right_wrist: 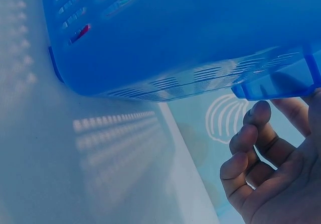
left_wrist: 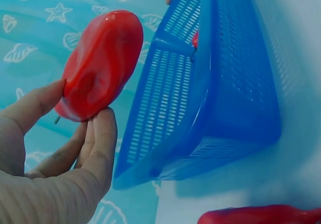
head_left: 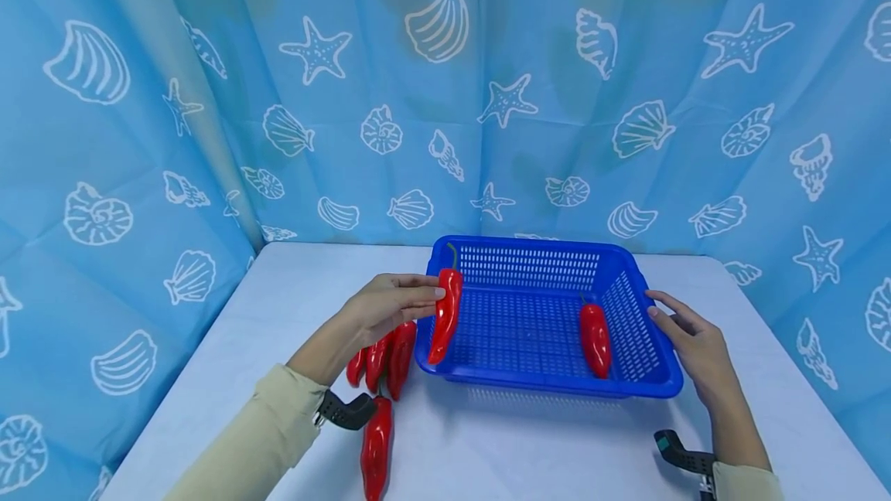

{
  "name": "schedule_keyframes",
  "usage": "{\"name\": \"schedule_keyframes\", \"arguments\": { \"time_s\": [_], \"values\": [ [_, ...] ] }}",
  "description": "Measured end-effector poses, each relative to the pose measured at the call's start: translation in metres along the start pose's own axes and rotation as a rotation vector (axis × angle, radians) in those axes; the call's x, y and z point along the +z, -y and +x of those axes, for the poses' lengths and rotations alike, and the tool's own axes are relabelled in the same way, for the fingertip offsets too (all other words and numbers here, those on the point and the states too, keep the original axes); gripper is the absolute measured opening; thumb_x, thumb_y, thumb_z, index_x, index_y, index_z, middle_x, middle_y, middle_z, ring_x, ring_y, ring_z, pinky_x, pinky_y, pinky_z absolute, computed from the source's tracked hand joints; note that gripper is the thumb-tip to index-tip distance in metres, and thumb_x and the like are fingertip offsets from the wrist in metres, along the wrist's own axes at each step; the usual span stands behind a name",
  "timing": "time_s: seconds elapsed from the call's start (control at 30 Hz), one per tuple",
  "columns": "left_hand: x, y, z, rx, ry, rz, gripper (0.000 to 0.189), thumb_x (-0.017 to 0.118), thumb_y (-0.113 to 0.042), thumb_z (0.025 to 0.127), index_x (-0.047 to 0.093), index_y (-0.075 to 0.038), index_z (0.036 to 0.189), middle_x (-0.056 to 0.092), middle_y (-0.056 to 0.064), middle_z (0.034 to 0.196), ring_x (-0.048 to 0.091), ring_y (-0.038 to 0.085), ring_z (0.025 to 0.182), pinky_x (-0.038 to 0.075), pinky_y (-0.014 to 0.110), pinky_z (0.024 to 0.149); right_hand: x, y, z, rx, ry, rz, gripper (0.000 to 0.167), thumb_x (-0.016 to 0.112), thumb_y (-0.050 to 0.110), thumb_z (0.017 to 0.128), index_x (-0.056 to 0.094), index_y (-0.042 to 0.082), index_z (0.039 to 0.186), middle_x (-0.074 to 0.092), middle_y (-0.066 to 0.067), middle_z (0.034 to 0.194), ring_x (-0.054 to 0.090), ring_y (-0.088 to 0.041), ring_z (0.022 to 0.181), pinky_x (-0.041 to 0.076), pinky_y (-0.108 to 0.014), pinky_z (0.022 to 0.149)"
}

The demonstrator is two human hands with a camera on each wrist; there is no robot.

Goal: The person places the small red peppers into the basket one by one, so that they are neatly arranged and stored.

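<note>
My left hand [head_left: 391, 306] pinches a red chili pepper [head_left: 447, 317] between thumb and fingers, its green stem pointing up. The pepper overlaps the left end of a blue plastic basket [head_left: 522, 386] in the head view; in the left wrist view that red pepper [left_wrist: 103, 66] shows end-on beside the basket wall. At the basket's right end, my right hand [head_left: 699, 346] grips the rim with thumb and fingertips. Inside the basket, toward the right, lies another red pepper [head_left: 595, 340]. The right wrist view shows the right hand [right_wrist: 281, 169] under the basket's rim.
Several red peppers [head_left: 400, 358] lie on the white table [head_left: 306, 277] left of the basket, partly behind my left hand. Nearer to me lies one more pepper [head_left: 377, 447]. A blue curtain [head_left: 390, 99] with white shells hangs behind the table.
</note>
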State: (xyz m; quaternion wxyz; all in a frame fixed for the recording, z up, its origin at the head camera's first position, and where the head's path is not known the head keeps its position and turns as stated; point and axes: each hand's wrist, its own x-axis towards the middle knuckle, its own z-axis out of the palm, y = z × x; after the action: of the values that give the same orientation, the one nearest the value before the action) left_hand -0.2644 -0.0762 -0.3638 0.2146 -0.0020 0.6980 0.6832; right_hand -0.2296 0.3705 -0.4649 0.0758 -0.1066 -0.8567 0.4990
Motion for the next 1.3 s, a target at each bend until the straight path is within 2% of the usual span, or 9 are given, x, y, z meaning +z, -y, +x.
{"name": "schedule_keyframes", "arguments": {
  "time_s": [0.17,0.4,0.67,0.87,1.07,1.3],
  "values": [
    [0.006,-0.003,0.008,-0.011,0.006,0.007,0.055,0.078,-0.019,0.088,0.056,-0.002,0.135,0.067,0.015,0.120,0.070,0.024,0.103,0.051,0.044,0.098,0.000,0.001,0.000,0.002,0.002,-0.002,0.070,0.051,0.060,0.097,0.039,0.022,0.155,0.044,-0.028,0.147,0.041,-0.053,0.131,0.036,-0.074,0.098],
    [0.019,-0.011,0.020,-0.015,0.065,-0.007,0.050,0.076,-0.017,0.090,0.057,0.000,0.133,0.068,0.014,0.118,0.071,0.024,0.103,0.046,0.048,0.104,-0.002,0.001,0.000,0.012,0.002,-0.006,0.070,0.051,0.060,0.097,0.039,0.023,0.155,0.042,-0.028,0.149,0.039,-0.053,0.133,0.036,-0.075,0.098],
    [0.037,-0.016,0.033,-0.011,0.093,0.012,0.049,0.077,-0.017,0.090,0.058,0.001,0.131,0.069,0.014,0.116,0.071,0.024,0.102,0.056,0.035,0.090,-0.002,0.002,0.001,0.010,-0.003,-0.004,0.069,0.051,0.060,0.097,0.039,0.023,0.155,0.043,-0.028,0.148,0.040,-0.052,0.132,0.035,-0.074,0.099],
    [0.051,-0.018,0.041,-0.001,0.121,0.012,0.045,0.077,-0.015,0.089,0.061,0.002,0.128,0.070,0.013,0.113,0.071,0.024,0.101,0.057,0.034,0.089,0.000,0.001,0.000,0.014,-0.006,-0.004,0.070,0.051,0.060,0.097,0.039,0.023,0.155,0.045,-0.028,0.146,0.041,-0.051,0.131,0.036,-0.073,0.100],
    [0.062,-0.017,0.055,-0.010,0.109,0.024,0.043,0.077,-0.016,0.089,0.063,0.002,0.125,0.070,0.013,0.111,0.072,0.025,0.099,0.058,0.034,0.086,-0.001,0.000,0.001,-0.010,-0.008,-0.006,0.069,0.051,0.059,0.098,0.039,0.021,0.155,0.045,-0.028,0.146,0.041,-0.051,0.131,0.036,-0.074,0.099],
    [0.078,-0.009,0.072,-0.017,0.086,0.096,0.040,0.079,-0.016,0.087,0.065,0.001,0.121,0.070,0.013,0.108,0.072,0.026,0.097,0.058,0.036,0.086,-0.001,0.000,0.001,-0.010,-0.002,-0.010,0.070,0.051,0.059,0.097,0.040,0.020,0.154,0.045,-0.028,0.147,0.042,-0.051,0.131,0.035,-0.074,0.099]
  ]
}}
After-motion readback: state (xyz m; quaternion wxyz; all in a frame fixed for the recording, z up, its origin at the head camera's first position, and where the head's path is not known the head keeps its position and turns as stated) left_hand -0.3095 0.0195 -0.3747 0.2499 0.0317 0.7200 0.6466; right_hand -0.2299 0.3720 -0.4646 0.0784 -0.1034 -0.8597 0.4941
